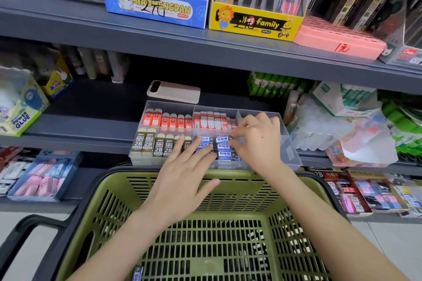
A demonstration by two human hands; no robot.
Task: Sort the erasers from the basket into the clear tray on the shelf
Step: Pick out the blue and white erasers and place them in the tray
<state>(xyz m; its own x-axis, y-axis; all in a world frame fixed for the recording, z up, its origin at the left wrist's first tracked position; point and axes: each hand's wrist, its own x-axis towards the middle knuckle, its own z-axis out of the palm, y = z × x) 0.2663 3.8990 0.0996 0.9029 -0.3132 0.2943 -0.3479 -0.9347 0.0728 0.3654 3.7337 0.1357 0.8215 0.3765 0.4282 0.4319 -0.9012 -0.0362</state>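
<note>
A clear tray (288, 143) stands on the middle shelf, divided into compartments. It holds red erasers (167, 121), red-and-white erasers (212, 121), tan 2B erasers (148, 143) and blue erasers (225, 146). My right hand (255, 139) pinches the top blue eraser (223, 138) at its right end. With fingers straight, my left hand (185, 175) presses on the blue erasers from the left. The green basket (114, 201) sits below the shelf. One blue eraser (137, 273) lies at the basket's bottom edge of view.
A pink phone (173, 92) lies on the shelf behind the tray. Bagged goods (342, 134) crowd the shelf on the right, a glue box (20, 107) on the left. Display boxes (155, 4) line the upper shelf. More eraser trays (43, 175) fill the lower shelf.
</note>
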